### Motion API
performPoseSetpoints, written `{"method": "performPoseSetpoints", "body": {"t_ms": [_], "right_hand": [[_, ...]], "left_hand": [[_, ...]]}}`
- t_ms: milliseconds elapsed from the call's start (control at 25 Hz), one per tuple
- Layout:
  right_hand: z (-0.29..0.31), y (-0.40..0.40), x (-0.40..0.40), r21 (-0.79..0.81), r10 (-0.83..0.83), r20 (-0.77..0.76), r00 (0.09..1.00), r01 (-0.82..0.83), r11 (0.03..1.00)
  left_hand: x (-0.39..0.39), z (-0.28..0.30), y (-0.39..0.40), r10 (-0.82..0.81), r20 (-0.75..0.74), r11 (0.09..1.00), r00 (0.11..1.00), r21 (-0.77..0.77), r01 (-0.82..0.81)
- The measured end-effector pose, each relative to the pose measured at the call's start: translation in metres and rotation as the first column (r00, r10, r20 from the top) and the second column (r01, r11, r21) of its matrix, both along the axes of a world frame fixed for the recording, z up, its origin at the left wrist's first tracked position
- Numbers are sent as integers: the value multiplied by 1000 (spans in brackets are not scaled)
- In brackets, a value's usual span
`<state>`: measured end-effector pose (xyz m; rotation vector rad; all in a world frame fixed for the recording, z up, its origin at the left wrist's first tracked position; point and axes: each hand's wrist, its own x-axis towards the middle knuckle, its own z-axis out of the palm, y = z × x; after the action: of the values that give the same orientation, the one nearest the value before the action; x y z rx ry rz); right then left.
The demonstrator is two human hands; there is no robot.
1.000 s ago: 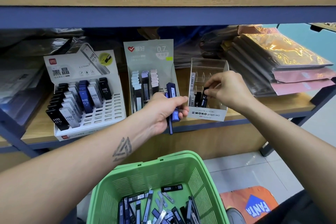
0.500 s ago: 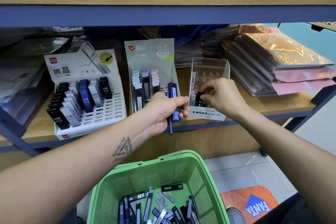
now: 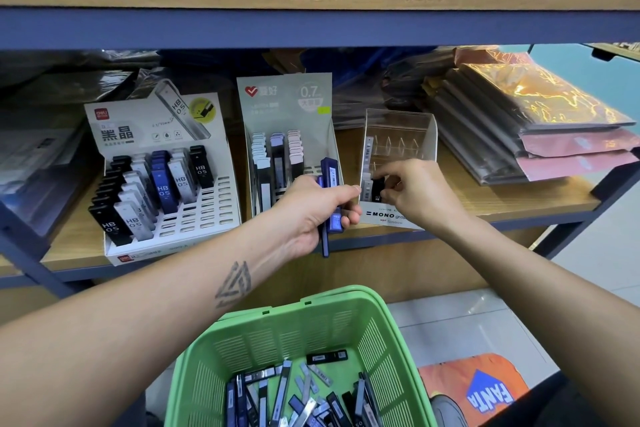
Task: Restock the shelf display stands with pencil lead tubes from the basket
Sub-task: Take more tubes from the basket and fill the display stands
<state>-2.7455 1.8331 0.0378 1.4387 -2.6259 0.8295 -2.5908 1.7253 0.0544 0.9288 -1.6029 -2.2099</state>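
Head view, left hand [image 3: 313, 210] grip holding blue tubes [image 3: 332, 199], right hand [image 3: 414, 192] pinching black tube [image 3: 376, 189] inside clear stand [image 3: 398, 149] front edge.

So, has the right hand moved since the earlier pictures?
Yes. The right hand has come down from the upper part of the clear stand toward its front row, just above the MONO label.

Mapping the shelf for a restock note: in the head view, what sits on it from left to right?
White HB 0.5 stand → grey 0.7 stand → clear MONO stand → stack of wrapped packs.
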Motion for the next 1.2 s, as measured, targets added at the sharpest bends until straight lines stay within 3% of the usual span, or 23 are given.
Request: {"method": "performPoseSetpoints", "body": {"t_ms": [600,800,840,880,960,1000,1040,1200], "right_hand": [[4,1,-2,-4,-94,70,993,95,996],[17,0,6,-80,-119,-148,982,108,991],[23,-2,11,-138,-82,-64,995,73,988],[29,-4,18,-192,-10,119,993,33,981],[38,-8,33,-263,166,525,835,-26,964],[38,-10,36,-281,219,637,739,-42,959],[37,-11,39,-290,253,685,683,-63,955],[37,-19,41,-306,283,726,627,-75,949]], "left_hand": [[1,-1,0,-9,-2,1000,1000,2,9],[2,1,2,-95,-30,994,995,53,97],[3,2,2,-104,-43,992,994,63,107],[4,3,3,-112,-54,991,992,67,115],[6,5,4,-137,-67,989,988,46,140],[8,5,4,-150,-64,988,987,22,152],[9,5,4,-155,-55,988,986,-1,155],[17,7,2,-147,-36,989,989,-12,146]]}}
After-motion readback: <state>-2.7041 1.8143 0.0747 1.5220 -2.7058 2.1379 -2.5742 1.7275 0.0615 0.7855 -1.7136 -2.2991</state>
